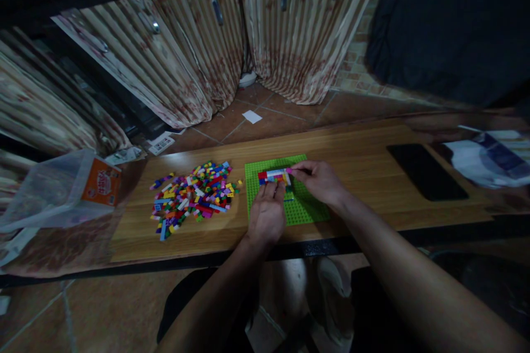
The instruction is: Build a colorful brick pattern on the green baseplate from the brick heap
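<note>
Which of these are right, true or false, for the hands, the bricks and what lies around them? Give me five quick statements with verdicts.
1. The right hand has a pink brick between its fingers. True.
2. The loose bricks are all one colour. False: they are a mix, with red, yellow, blue and more.
3. The green board lies to the right of the loose bricks in the picture. True.
4. The left hand is in among the loose bricks. False: it is at the joined bricks on the green board.
5. An orange label is on the clear tub. True.
</note>
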### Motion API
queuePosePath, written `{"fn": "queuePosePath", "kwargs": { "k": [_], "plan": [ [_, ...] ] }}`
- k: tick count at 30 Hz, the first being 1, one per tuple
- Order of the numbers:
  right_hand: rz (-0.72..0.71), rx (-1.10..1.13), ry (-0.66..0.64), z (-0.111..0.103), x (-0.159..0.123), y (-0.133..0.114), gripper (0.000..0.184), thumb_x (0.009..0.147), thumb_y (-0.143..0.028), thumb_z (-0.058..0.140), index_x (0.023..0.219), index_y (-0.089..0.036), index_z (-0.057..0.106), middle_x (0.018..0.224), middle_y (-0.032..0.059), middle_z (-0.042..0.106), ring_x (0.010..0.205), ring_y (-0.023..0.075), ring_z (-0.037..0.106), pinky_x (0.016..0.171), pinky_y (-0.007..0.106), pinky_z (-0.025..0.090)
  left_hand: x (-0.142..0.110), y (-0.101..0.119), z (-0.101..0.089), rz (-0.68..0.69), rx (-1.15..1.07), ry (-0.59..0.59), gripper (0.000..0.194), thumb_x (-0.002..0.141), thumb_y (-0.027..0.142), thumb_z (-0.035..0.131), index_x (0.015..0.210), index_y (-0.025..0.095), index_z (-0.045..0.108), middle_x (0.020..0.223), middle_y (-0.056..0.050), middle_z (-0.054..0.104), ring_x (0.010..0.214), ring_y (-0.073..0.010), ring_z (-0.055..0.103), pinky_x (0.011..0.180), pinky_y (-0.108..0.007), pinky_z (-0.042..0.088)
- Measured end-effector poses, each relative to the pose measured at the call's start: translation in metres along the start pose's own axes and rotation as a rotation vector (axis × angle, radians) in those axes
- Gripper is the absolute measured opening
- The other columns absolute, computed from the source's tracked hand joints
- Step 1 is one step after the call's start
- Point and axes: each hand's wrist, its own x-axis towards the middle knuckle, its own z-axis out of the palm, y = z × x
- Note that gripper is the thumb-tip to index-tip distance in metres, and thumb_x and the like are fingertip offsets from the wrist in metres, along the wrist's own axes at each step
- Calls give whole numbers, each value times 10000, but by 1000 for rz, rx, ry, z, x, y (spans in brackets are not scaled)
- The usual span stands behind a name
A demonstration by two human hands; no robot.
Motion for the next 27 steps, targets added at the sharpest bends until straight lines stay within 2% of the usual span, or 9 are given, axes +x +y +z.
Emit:
{"fn": "queuePosePath", "kwargs": {
  "k": [3,6,14,20,23,27],
  "plan": [
    [8,10,-8,0,-1,-1,176,824,-312,602,828,-208,743,805,22,747,735,172,654,695,284,465,-1,6,1,-29,54,-24,452,885,78,384,1327,99,475,1186,-153,573,1094,-262,510,966,-399,445],
    [7,-7,-16,-1,-3,-3,173,817,-298,599,815,-208,746,788,20,745,709,165,648,674,279,460,-2,9,4,-50,91,-43,462,892,78,371,1345,116,454,1206,-162,562,1090,-262,515,940,-415,458],
    [15,-197,5,-9,-20,-8,185,799,-328,603,758,-225,750,680,13,721,589,161,613,592,285,429,-2,9,6,-18,121,-19,443,889,89,387,1325,89,465,1204,-165,563,1098,-277,511,908,-421,471],
    [-21,-373,11,-2,-35,-12,185,810,-236,572,753,-222,747,749,49,740,657,193,648,627,301,430,-3,-3,7,2,-76,35,469,864,69,399,1317,157,485,1192,-105,571,1102,-227,509,991,-384,438],
    [-29,-439,37,2,-37,-14,182,816,-247,574,759,-226,746,759,55,741,678,203,656,632,302,430,-2,-10,8,14,-197,63,465,862,73,402,1304,182,499,1176,-85,578,1106,-205,521,1019,-361,430],
    [-25,-479,64,6,-38,-20,210,839,-273,553,758,-219,739,738,57,735,661,200,656,619,298,423,0,-12,6,-33,-310,95,482,868,86,404,1342,157,453,1218,-99,576,1141,-206,521,1027,-361,435]
  ]
}}
